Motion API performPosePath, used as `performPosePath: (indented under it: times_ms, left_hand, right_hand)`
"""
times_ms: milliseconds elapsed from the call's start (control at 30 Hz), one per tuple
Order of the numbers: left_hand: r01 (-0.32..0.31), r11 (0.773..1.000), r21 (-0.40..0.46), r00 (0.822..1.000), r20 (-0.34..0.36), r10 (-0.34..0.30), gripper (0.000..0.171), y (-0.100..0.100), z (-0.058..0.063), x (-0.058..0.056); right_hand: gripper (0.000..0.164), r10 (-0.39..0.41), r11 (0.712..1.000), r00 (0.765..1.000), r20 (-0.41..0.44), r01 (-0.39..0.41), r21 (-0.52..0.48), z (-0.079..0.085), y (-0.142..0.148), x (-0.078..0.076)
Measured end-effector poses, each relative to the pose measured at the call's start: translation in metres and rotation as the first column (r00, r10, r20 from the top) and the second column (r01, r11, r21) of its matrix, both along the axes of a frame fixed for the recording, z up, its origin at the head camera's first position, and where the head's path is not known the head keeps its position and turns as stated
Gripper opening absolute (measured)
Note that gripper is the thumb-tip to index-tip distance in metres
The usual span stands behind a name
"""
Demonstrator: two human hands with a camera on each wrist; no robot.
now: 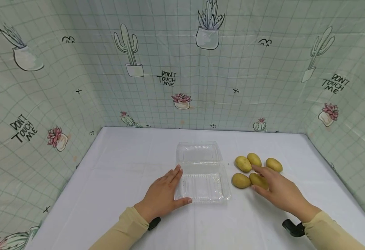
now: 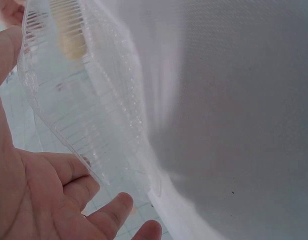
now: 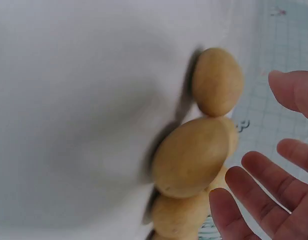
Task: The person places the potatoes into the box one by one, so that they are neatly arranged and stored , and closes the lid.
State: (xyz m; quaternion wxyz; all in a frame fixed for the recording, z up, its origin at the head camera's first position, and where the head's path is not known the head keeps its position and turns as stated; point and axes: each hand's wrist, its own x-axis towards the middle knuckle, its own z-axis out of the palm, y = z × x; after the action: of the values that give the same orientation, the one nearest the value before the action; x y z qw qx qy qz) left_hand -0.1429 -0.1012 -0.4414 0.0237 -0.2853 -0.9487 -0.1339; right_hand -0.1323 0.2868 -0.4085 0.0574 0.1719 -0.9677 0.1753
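Note:
A clear plastic clamshell box (image 1: 202, 187) lies unfolded on the table, its lid (image 1: 199, 152) laid back on the far side. At the box's left edge rests my left hand (image 1: 161, 194), fingers extended and thumb spread along the near rim. In the left wrist view, the fingertips meet the rim of the box (image 2: 64, 125). Several yellow potatoes (image 1: 241, 180) lie right of the box. Over the near right potato (image 1: 259, 180) hovers my right hand (image 1: 283, 191), thumb and fingers apart. The right wrist view shows a gap between that hand (image 3: 279, 195) and the nearest potato (image 3: 191, 157).
A white cloth covers the table (image 1: 132, 156). Grid-patterned fabric (image 1: 157, 52) with cactus drawings rises at the back and on both sides. Each wrist carries a black strap mount (image 1: 294, 228).

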Motion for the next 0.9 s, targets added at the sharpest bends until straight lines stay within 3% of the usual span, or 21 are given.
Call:
performPosePath:
  times_ms: [333, 500, 900]
  left_hand:
    - [0.005, 1.000, -0.006, 1.000, -0.003, -0.005, 0.097, 0.000, 0.000, 0.000]
    - [0.005, 1.000, -0.019, 1.000, -0.002, -0.006, 0.097, 0.001, 0.000, -0.001]
    - [0.007, 1.000, -0.004, 1.000, 0.004, -0.007, 0.096, 0.000, 0.000, 0.000]
  right_hand:
    - [0.063, 0.010, 0.994, 0.999, -0.047, -0.005, 0.114, -0.017, 0.014, -0.003]
    - [0.065, 0.040, 0.986, 0.997, -0.059, -0.030, 0.163, -0.018, 0.015, -0.008]
    - [0.064, 0.048, 0.993, 0.997, 0.058, -0.054, 0.109, -0.015, 0.015, -0.018]
